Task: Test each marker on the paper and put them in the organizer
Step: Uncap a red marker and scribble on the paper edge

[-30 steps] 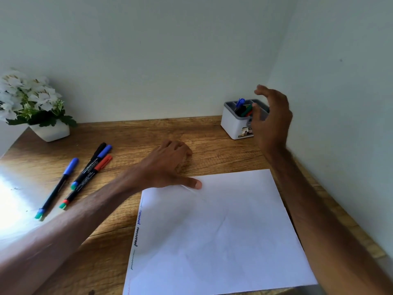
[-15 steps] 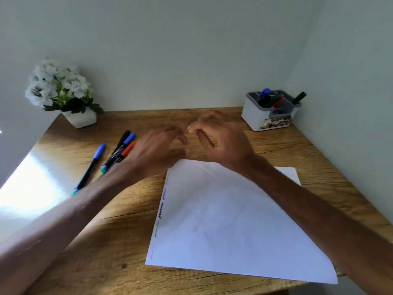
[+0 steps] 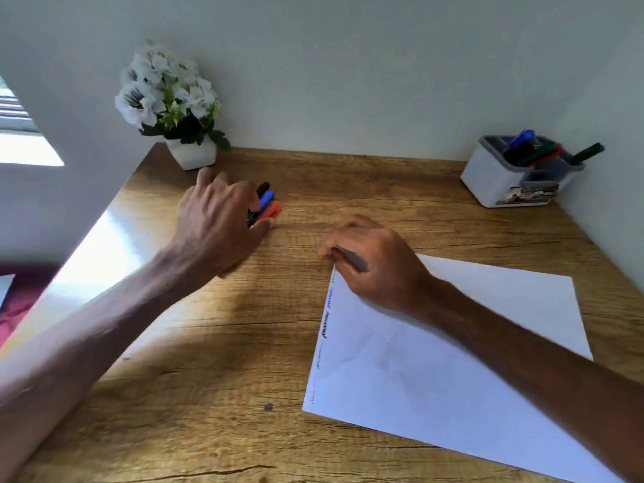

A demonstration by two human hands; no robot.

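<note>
Three markers lie side by side on the wooden desk, showing a black cap, a blue cap and a red cap. My left hand covers their barrels with curled fingers, and its thumb lies against the red marker. My right hand rests with curled fingers on the top-left corner of the white paper and holds nothing. Short test scribbles run down the paper's left edge. The white organizer stands at the back right with several markers in it.
A white pot of white flowers stands at the back left, just behind my left hand. Walls close the desk at the back and on the right. Bright sunlight falls on the desk's left edge.
My right hand came back from the organizer to the paper's corner. My left hand left the paper and moved left onto the markers. The view turned left.
</note>
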